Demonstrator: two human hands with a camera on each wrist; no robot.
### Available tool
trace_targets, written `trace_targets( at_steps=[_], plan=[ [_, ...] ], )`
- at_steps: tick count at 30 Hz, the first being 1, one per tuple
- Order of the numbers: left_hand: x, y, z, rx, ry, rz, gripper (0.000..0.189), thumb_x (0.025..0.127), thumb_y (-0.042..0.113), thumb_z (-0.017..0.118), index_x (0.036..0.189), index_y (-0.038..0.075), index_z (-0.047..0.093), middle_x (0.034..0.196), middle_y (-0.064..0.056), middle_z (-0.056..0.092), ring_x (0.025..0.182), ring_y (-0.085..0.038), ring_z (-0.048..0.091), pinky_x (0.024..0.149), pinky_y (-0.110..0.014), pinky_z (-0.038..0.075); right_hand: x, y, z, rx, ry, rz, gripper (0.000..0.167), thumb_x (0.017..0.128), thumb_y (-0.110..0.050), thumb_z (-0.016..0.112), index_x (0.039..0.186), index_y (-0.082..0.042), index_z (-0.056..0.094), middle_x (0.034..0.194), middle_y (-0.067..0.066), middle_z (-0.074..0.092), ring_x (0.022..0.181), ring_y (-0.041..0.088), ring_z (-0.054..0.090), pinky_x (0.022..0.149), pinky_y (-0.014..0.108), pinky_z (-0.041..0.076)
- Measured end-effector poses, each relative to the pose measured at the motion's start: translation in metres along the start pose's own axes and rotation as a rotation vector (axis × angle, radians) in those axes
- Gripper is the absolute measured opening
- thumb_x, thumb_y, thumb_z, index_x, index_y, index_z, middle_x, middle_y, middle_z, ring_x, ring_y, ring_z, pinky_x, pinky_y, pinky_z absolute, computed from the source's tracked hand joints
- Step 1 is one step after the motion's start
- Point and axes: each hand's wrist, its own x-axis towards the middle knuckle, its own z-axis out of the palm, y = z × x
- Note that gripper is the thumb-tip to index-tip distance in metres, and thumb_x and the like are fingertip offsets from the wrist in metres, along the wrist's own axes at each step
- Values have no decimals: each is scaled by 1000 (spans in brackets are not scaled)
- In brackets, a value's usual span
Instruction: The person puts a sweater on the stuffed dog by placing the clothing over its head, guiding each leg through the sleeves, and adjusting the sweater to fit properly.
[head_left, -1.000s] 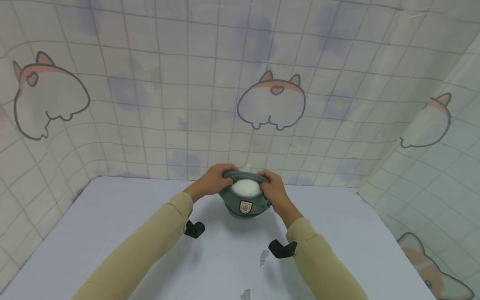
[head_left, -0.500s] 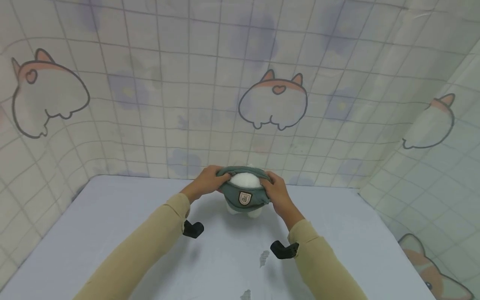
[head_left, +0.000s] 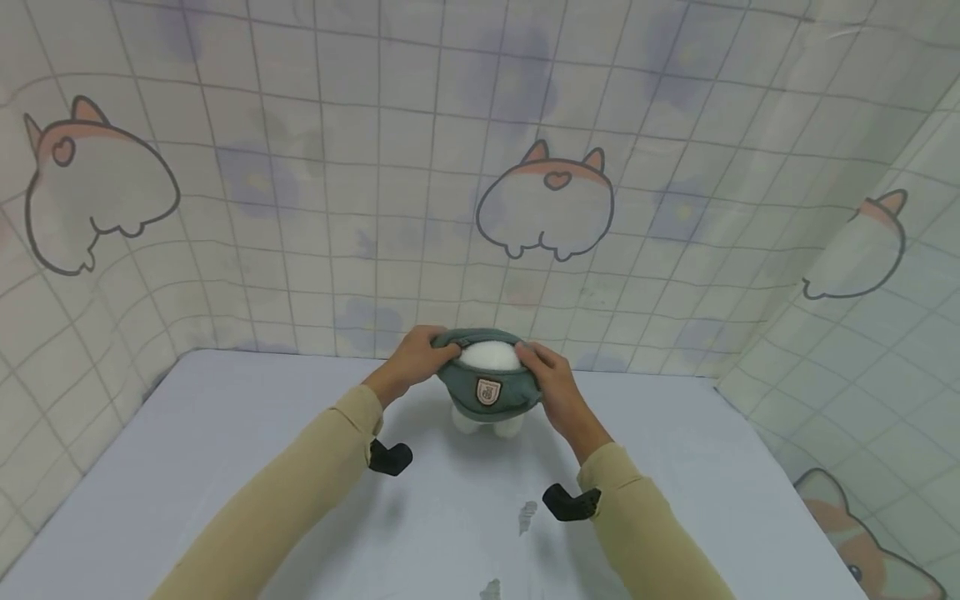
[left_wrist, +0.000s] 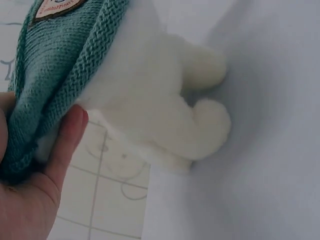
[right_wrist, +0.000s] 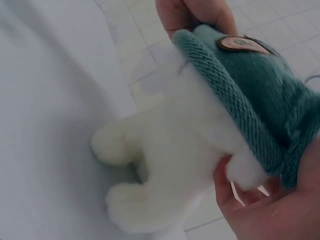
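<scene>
A white plush toy [head_left: 489, 356] stands near the table's back edge with a green knitted garment [head_left: 461, 387] around its upper part. A shield-shaped badge [head_left: 488, 392] sits on the knit's front. White plush shows through the opening at the top, and two stubby feet show below. My left hand [head_left: 416, 357] grips the garment's left side; in the left wrist view its fingers [left_wrist: 70, 132] lie under the rolled edge. My right hand [head_left: 557, 383] holds the right side, its thumb at the opening. In the right wrist view, fingers [right_wrist: 225, 187] touch the plush beneath the knit.
The white table [head_left: 300, 400] has two greyish worn marks [head_left: 527, 517] in front of the toy. Behind it hangs a gridded, corgi-printed curtain [head_left: 420, 275]. A black device [head_left: 390, 457] is on the left wrist, another [head_left: 570, 502] on the right.
The garment's front has tilted and risen, uncovering the toy's feet. Its top opening has spread wider, and the right thumb has shifted to that edge. Both hands keep their hold.
</scene>
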Motion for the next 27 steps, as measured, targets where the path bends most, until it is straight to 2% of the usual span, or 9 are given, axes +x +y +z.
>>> trace_targets(
  at_steps=[3, 6, 9, 13, 17, 20, 22, 24, 27],
  plan=[
    [-2, 0, 2, -113, -17, 11, 26, 93, 25, 61, 111, 8, 64, 108, -7, 65, 100, -19, 58, 91, -37, 49, 4, 3, 1, -22, 105, 8, 42, 97, -39, 54, 121, -5, 64, 118, 8, 64, 110, 15, 57, 97, 33, 48],
    [-2, -3, 4, -235, -45, 10, 37, 94, 24, 62, 126, 7, 58, 124, -11, 61, 110, -21, 58, 97, -38, 49, 5, 2, 2, -39, 161, 22, 38, 99, -31, 53, 118, -2, 65, 121, 11, 64, 114, 17, 55, 97, 33, 47],
    [-3, -5, 6, -361, -73, 23, 38, 97, 16, 57, 133, 5, 52, 133, -15, 55, 113, -19, 58, 97, -33, 50, 6, 4, 2, -59, 170, 34, 36, 99, -29, 52, 118, -2, 66, 123, 12, 63, 118, 20, 54, 98, 36, 46],
    [-5, -6, 11, -547, -107, 28, 40, 97, 4, 48, 137, 3, 47, 140, -18, 49, 106, -13, 59, 86, -21, 53, 8, 12, 1, -78, 152, 57, 36, 99, -31, 53, 118, -5, 67, 121, 11, 65, 115, 20, 55, 95, 35, 49],
    [-6, -8, 15, -651, -112, -5, 44, 96, 1, 45, 140, 4, 43, 142, -15, 45, 105, -11, 59, 82, -18, 53, 9, 21, 0, -83, 138, 74, 38, 98, -35, 53, 119, -7, 67, 122, 10, 65, 116, 21, 55, 95, 34, 49],
    [-5, -8, 15, -626, -70, -14, 44, 97, 3, 46, 140, 6, 42, 143, -15, 45, 116, -18, 57, 91, -23, 52, 8, 22, 1, -112, 142, 91, 46, 96, -44, 53, 121, -7, 66, 126, 11, 64, 118, 21, 56, 94, 36, 51],
    [-6, -7, 14, -510, -30, -22, 42, 98, 9, 49, 139, 8, 43, 142, -15, 47, 120, -21, 55, 94, -27, 52, 6, 21, 1, -167, 154, 124, 56, 94, -52, 52, 120, -5, 66, 121, 13, 65, 109, 22, 61, 87, 36, 55],
    [-7, -6, 13, -361, -2, -50, 37, 98, 18, 51, 134, 7, 48, 133, -16, 54, 112, -22, 60, 89, -31, 54, 2, 18, 1, -215, 154, 182, 66, 92, -61, 49, 118, -3, 66, 110, 14, 68, 91, 20, 67, 74, 33, 58],
    [-13, -5, 11, -173, -6, -133, 38, 98, 33, 51, 122, 4, 57, 109, -16, 67, 84, -19, 69, 74, -32, 59, -2, 13, 2, -245, 113, 262, 76, 90, -69, 43, 115, 0, 65, 91, 13, 69, 64, 18, 66, 55, 27, 56]
  ],
)
